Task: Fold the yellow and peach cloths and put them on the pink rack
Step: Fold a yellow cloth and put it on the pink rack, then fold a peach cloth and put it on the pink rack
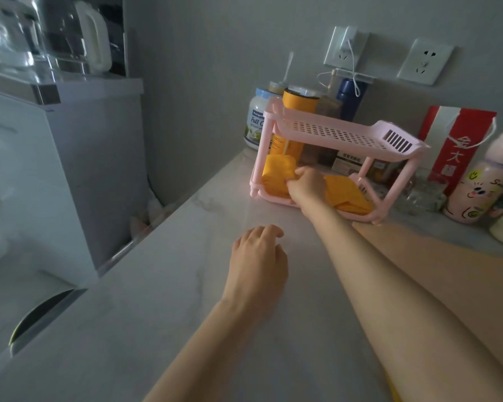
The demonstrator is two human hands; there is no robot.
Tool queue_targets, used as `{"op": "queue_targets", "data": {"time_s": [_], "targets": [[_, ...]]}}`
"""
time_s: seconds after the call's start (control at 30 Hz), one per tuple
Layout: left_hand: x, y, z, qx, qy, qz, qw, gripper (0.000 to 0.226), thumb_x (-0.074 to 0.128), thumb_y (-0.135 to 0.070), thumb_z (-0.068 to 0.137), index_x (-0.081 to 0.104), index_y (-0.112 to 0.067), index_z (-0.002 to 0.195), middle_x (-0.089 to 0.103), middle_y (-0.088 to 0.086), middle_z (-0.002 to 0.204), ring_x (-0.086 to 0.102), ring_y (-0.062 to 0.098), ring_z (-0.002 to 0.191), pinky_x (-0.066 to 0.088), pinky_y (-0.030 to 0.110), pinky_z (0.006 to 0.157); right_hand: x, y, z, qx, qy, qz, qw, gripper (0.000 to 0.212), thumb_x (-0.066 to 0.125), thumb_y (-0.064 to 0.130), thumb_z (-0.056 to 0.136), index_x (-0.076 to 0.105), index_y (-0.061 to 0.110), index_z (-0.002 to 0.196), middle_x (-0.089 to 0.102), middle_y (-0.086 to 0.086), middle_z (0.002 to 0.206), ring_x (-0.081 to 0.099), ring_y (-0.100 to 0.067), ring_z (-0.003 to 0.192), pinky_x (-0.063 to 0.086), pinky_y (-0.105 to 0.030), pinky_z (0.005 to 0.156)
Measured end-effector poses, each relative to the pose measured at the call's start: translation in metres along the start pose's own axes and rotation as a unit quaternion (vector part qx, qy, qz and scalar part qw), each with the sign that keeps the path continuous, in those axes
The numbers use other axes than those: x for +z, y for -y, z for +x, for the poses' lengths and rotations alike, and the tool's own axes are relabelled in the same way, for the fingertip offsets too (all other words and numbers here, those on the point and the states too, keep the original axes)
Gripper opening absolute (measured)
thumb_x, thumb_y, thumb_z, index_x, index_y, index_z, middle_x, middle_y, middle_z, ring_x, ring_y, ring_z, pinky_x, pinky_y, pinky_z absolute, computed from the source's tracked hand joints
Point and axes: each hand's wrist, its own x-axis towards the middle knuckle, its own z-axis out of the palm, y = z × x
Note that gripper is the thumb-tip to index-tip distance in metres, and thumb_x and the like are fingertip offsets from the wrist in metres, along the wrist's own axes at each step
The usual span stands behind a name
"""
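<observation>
My right hand (307,184) has its grip pinched on a folded yellow cloth (276,177) at the left end of the pink rack (331,130), lower shelf, apparently leaving room for the second folded cloth (346,195) alongside, while my left hand (257,256) rests loose and empty on the tabletop (157,285).

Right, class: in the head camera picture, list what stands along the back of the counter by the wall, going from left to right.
White jar → orange canister → blue bottle → red bag → pink flask. The jars half hidden behind the pink rack are left out.
</observation>
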Motion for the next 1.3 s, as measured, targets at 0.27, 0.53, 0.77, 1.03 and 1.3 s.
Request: {"op": "queue_targets", "data": {"time_s": [0.27,0.53,0.77,1.03,1.3], "targets": [[0.006,0.008,-0.001,0.032,0.007,0.031,0.999,0.050,0.028,-0.021,0.081,0.056,-0.015,0.122,0.059,0.003,0.125,0.048,0.021,0.120,0.031,0.026,0.100,0.017,-0.006,-0.030,-0.246,0.102,-0.171,0.949,0.038,0.029,0.025,0.101,0.048,0.009,0.130,0.050,-0.010,0.134,0.047,-0.025,0.123,0.040,-0.034,0.098],[0.009,0.015,-0.001,0.032,0.022,0.065,0.997,0.033,0.034,-0.012,0.084,0.059,-0.008,0.104,0.062,0.005,0.106,0.052,0.022,0.104,0.028,0.019,0.086,0.023,-0.007,-0.023,-0.197,0.197,-0.221,0.935,0.054,0.027,0.040,0.100,0.018,0.016,0.148,0.017,-0.008,0.155,0.017,-0.030,0.142,0.022,-0.045,0.114],[0.004,0.014,-0.001,0.035,0.039,0.065,0.997,0.029,0.042,-0.007,0.089,0.060,-0.012,0.110,0.060,0.002,0.116,0.051,0.021,0.110,0.034,0.025,0.093,-0.063,-0.038,-0.105,-0.229,0.221,-0.108,0.942,0.061,0.049,0.020,0.095,0.019,0.021,0.148,0.020,0.002,0.155,0.023,-0.016,0.141,0.025,-0.028,0.110],[-0.008,0.008,-0.029,0.050,0.065,0.123,0.989,0.034,0.040,-0.021,0.088,0.063,-0.012,0.111,0.060,0.003,0.119,0.053,0.023,0.115,0.036,0.031,0.100,-0.191,-0.124,-0.214,-0.234,0.206,-0.150,0.938,0.062,0.057,0.030,0.090,0.025,0.031,0.143,0.036,0.026,0.134,0.029,0.011,0.124,0.010,0.008,0.092],[-0.011,-0.018,-0.077,0.081,0.001,0.152,0.985,0.030,0.039,-0.018,0.077,0.066,-0.013,0.089,0.070,0.004,0.092,0.062,0.022,0.090,0.042,0.029,0.080,-0.264,-0.164,-0.292,-0.283,0.071,-0.251,0.923,0.031,0.027,0.055,0.086,0.039,0.042,0.112,0.066,0.028,0.087,0.049,0.006,0.094,0.011,-0.001,0.100]]}}
